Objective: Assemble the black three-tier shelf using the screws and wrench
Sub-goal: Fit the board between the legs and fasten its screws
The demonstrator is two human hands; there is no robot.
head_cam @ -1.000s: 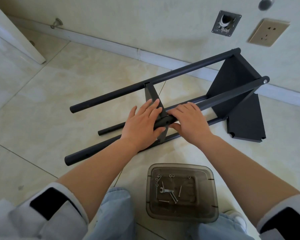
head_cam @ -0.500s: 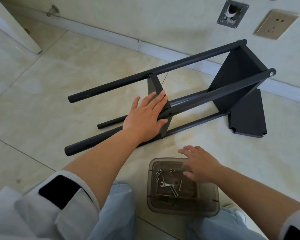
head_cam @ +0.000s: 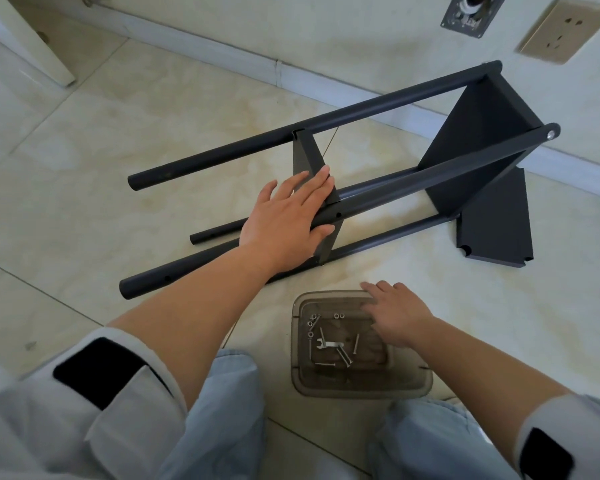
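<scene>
The black shelf frame (head_cam: 388,109) lies on its side on the tiled floor, with four poles, a middle panel (head_cam: 307,157) and an end panel (head_cam: 478,143) fitted. My left hand (head_cam: 288,220) rests flat on the near upper pole and the middle panel, fingers straight. A third black panel (head_cam: 496,226) lies loose on the floor to the right. My right hand (head_cam: 397,311) hovers with relaxed fingers over the far right corner of a smoky plastic tray (head_cam: 416,382). Inside lie a small wrench (head_cam: 329,344) and several screws (head_cam: 343,358).
A wall with a skirting board (head_cam: 222,50) runs behind the frame, carrying a socket (head_cam: 565,27) and a metal plate (head_cam: 468,12). A white door edge (head_cam: 35,39) stands at the far left. My knees in light jeans (head_cam: 222,410) flank the tray.
My right hand left the pole and came down to the tray, staying over its far corner. My left hand has stayed on the pole and middle panel.
</scene>
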